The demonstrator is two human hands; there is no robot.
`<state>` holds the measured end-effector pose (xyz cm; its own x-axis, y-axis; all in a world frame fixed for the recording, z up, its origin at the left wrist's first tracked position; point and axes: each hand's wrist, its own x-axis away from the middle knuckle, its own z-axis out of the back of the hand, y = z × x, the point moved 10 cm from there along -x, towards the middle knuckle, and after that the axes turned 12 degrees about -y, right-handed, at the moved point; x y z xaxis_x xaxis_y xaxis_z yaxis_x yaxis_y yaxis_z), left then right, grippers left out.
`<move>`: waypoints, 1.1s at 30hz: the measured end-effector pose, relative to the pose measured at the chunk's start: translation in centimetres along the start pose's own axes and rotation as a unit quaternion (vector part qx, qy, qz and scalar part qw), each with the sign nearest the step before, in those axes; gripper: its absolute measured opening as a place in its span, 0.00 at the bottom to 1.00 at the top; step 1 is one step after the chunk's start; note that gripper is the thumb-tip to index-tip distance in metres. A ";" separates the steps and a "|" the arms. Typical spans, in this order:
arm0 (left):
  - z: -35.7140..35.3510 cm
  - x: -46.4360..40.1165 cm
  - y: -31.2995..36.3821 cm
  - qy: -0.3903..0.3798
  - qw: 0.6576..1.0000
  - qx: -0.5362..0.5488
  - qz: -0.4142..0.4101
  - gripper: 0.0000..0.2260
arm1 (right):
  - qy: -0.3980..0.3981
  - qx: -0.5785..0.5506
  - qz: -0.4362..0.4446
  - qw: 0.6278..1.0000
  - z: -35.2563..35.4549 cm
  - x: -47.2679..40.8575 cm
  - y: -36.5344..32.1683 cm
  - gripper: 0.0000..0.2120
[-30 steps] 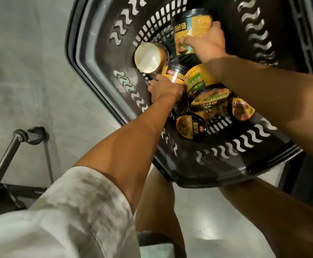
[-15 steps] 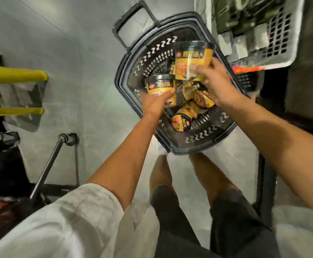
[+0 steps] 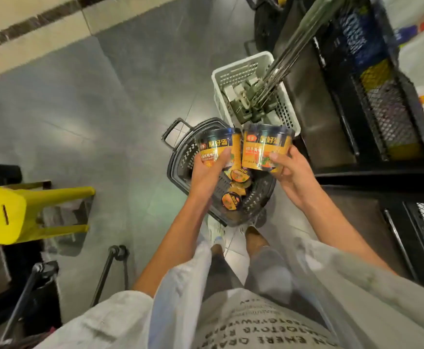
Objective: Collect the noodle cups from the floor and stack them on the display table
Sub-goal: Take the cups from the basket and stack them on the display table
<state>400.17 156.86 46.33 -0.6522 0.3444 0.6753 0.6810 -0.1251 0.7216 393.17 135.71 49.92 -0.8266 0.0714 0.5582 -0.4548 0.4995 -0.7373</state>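
while one noodle cup (image 3: 217, 147) is gripped round its wall by the left hand (image 3: 209, 170), a second cup (image 3: 266, 147) is held likewise by the right hand (image 3: 290, 172), above the black basket (image 3: 259, 200) where more cups (image 3: 231, 200) lie. they are probably light, thin-walled and film-slippery, so the side is best clasped gently.

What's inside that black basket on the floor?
A few noodle cups lie tipped over in the black basket. The left hand and right hand, each holding a cup above it, cover much of the inside.
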 end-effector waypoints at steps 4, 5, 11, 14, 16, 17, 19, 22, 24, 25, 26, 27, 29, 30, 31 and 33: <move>-3.9 4.4 5.4 -0.077 0.994 -0.053 -0.049 0.35 | 0.014 -0.039 0.059 0.997 -0.9 5.8 -4.8 0.27; -4.9 5.5 6.5 -0.093 0.992 -0.057 -0.060 0.34 | 0.021 -0.048 0.074 0.996 -0.8 7.3 -5.8 0.28; -11.8 10.4 10.6 -0.188 0.977 -0.053 -0.085 0.32 | 0.103 -0.086 0.145 0.980 1.6 15.4 -9.6 0.29; -15.6 12.2 11.7 -0.222 0.968 -0.069 -0.091 0.41 | 0.167 -0.098 0.180 0.964 3.9 19.3 -10.4 0.37; -18.3 13.3 12.1 -0.249 0.960 -0.082 -0.096 0.43 | 0.194 -0.102 0.196 0.956 5.5 22.2 -10.7 0.40; -19.7 13.9 12.1 -0.265 0.955 -0.087 -0.099 0.42 | 0.205 -0.104 0.201 0.952 6.3 23.6 -10.7 0.41; -22.5 15.0 11.4 -0.298 0.944 -0.108 -0.090 0.43 | 0.215 -0.115 0.209 0.947 8.0 26.4 -10.6 0.42; -27.4 17.2 10.3 -0.343 0.927 -0.121 -0.088 0.37 | 0.211 -0.159 0.227 0.937 11.0 30.5 -10.3 0.37; -30.8 18.4 9.6 -0.362 0.923 -0.105 -0.083 0.40 | 0.217 -0.179 0.239 0.929 13.2 33.4 -10.4 0.32; -32.4 19.0 9.1 -0.367 0.921 -0.102 -0.080 0.46 | 0.221 -0.182 0.244 0.927 14.2 34.8 -10.5 0.31; -34.2 19.6 8.6 -0.378 0.917 -0.099 -0.076 0.51 | 0.224 -0.182 0.249 0.925 15.4 36.2 -10.5 0.31; -36.0 20.4 8.1 -0.391 0.912 -0.099 -0.073 0.54 | 0.225 -0.183 0.255 0.922 16.6 37.5 -10.7 0.31; -39.3 21.8 7.3 -0.412 0.901 -0.113 -0.073 0.51 | 0.228 -0.181 0.263 0.920 19.1 40.1 -10.8 0.31; -41.0 22.3 6.7 -0.423 0.894 -0.130 -0.075 0.46 | 0.228 -0.177 0.266 0.920 20.5 41.3 -10.9 0.30; -42.6 22.9 6.2 -0.432 0.886 -0.150 -0.079 0.40 | 0.228 -0.175 0.267 0.920 21.6 42.5 -11.1 0.31; -45.7 24.0 5.4 -0.445 0.875 -0.169 -0.086 0.34 | 0.234 -0.164 0.262 0.922 23.9 44.6 -11.4 0.37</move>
<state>373.02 121.94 73.43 -0.1145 0.9550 0.2738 0.3617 -0.2166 0.9068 353.57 112.52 74.15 -0.6362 0.7032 0.3176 0.1552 0.5198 -0.8401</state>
